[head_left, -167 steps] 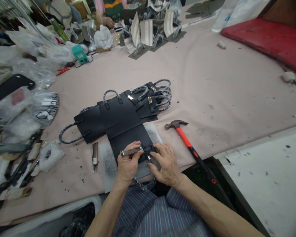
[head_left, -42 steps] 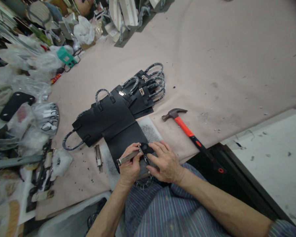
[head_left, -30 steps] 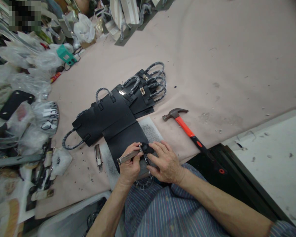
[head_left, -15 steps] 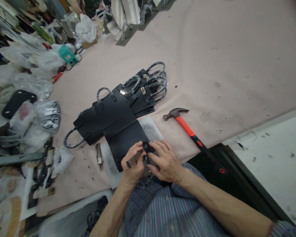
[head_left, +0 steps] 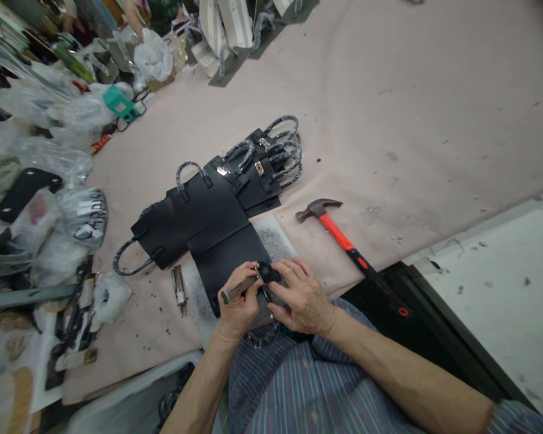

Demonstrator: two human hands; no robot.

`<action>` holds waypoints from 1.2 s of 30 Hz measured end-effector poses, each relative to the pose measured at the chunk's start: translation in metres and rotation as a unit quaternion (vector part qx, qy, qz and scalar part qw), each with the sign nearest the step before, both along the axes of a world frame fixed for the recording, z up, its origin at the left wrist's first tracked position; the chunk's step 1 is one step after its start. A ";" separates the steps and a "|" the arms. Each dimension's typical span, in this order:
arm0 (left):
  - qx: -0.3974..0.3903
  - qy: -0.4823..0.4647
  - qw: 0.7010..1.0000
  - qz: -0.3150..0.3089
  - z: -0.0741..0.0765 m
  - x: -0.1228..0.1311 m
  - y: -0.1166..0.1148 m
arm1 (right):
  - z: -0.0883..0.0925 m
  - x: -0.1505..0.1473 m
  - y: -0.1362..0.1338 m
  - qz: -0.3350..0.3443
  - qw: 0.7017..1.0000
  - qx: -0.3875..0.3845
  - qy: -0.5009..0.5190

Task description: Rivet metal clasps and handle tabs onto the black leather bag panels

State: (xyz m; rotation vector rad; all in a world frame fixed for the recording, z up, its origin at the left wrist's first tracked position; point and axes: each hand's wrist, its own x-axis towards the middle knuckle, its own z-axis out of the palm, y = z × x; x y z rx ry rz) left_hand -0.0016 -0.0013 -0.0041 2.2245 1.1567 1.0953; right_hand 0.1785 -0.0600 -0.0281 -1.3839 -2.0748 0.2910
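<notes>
My left hand (head_left: pixel 241 298) is closed around a short metal punch (head_left: pixel 233 291), whose blunt end sticks out to the left. A black leather bag panel (head_left: pixel 228 256) lies on a white board (head_left: pixel 278 235) at the table's front edge. Fingers of my right hand (head_left: pixel 301 298) are bent and pinch the panel's near end, by a small black flap (head_left: pixel 266 272). The two hands almost meet there, and the punch's other end is hidden between them. A wrapped bag handle (head_left: pixel 262 337) hangs below my hands, against the striped shirt.
More black bag panels (head_left: pixel 194 211) with wrapped handles and metal locks are stacked beyond. A claw hammer (head_left: pixel 337 232) lies to the right, its grip past the table edge. Metal tools (head_left: pixel 179 289) rest at left, near plastic bags (head_left: pixel 67 163). A bin (head_left: pixel 131 398) stands below.
My left hand has tilted the punch a little, its blunt end shifting left. My right hand stays at the panel's end. The whole view has drifted slightly.
</notes>
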 end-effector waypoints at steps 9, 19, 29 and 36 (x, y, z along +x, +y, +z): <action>0.016 -0.008 0.999 0.049 -0.004 0.004 -0.012 | 0.000 -0.001 -0.001 0.000 1.000 0.002 0.004; -0.008 -0.018 0.999 0.047 -0.002 0.004 -0.008 | -0.002 -0.001 -0.001 -0.003 1.000 0.003 -0.002; -0.047 -0.025 0.999 0.006 0.002 0.006 0.002 | -0.002 -0.002 0.001 -0.005 1.000 0.013 -0.008; -0.037 -0.013 0.999 0.023 0.000 0.008 0.000 | 0.002 -0.004 0.000 -0.005 1.000 0.006 0.006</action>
